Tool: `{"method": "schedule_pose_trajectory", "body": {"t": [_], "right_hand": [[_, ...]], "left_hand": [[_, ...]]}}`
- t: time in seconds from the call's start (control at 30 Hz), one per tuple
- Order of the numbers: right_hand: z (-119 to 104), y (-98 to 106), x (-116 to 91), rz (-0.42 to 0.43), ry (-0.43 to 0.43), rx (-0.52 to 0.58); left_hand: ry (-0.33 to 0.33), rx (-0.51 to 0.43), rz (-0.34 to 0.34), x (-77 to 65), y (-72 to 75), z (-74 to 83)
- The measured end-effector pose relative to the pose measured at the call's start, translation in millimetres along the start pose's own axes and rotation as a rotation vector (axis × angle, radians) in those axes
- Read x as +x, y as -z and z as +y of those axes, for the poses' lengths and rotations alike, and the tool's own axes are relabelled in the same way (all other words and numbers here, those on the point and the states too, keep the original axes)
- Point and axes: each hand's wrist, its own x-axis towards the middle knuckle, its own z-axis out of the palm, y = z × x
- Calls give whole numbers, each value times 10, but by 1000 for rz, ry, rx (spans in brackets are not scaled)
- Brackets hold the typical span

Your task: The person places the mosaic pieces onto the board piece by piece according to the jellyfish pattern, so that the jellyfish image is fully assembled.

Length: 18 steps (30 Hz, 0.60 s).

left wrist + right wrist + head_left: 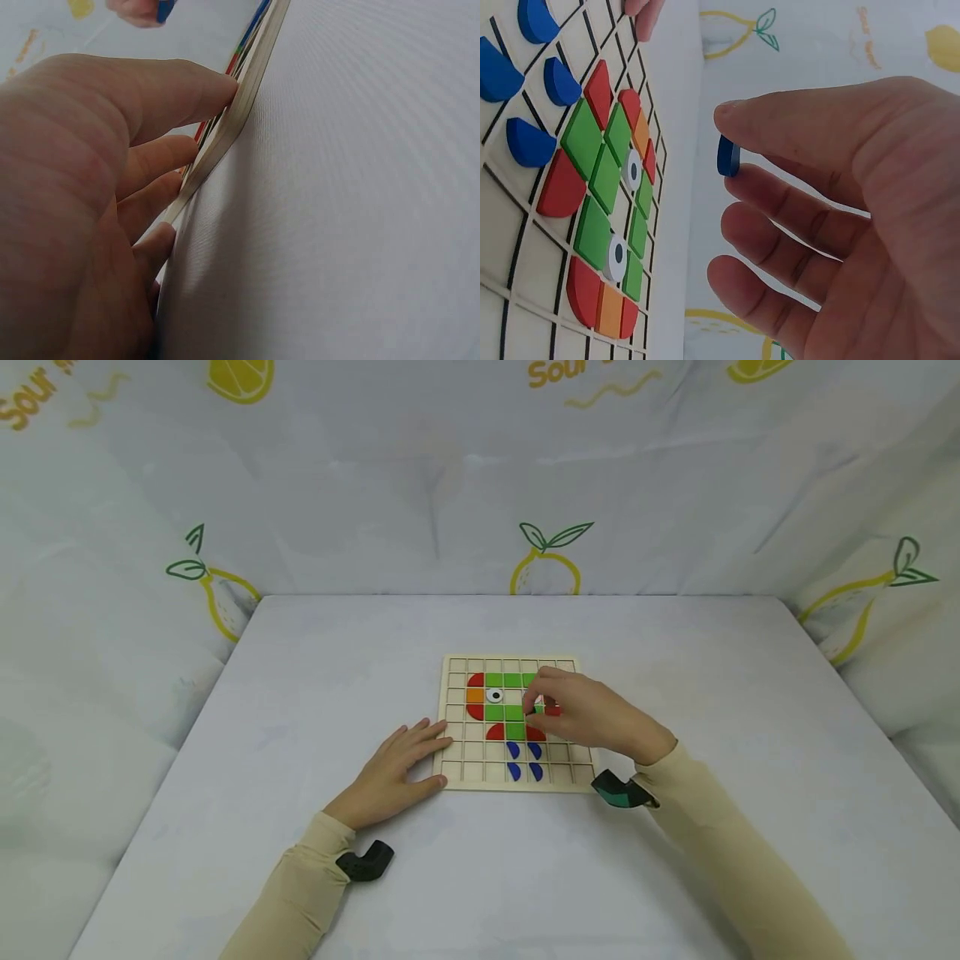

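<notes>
A pale wooden grid board (pixel 459 760) lies on the white table, its left edge under the fingertips of my left hand (pixel 392 772), whose fingers are spread and fairly straight. Above the board, my right hand (pixel 592 712) pinches a small blue piece (pixel 727 155) between thumb and forefinger. Flat pieces on the grid form a figure: green squares (pixel 592 231), rounded red pieces (pixel 562 184), orange squares (pixel 609 313) and white eye pieces (pixel 616 256). Several blue half-round pieces (pixel 531 142) lie below the green and red ones. My right hand hides the figure's right part in the head view.
The white tabletop (pixel 337 652) surrounds the board. A white cloth (pixel 375 485) printed with lemons hangs behind and at the sides. A dark wrist device (pixel 366 862) sits on the left sleeve, and a dark-and-green one (pixel 624 792) on the right.
</notes>
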Motion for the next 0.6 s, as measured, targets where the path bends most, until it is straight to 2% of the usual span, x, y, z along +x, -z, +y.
{"method": "schedule_pose_trajectory", "body": {"t": [0.23,0.6], "right_hand": [[-90,-105,110,-40,28,37],[-162,-329,212,-94,81,-4]], "left_hand": [[-4,-4,-1,0,11,9],[-17,-3,0,-6,11,-8]]}}
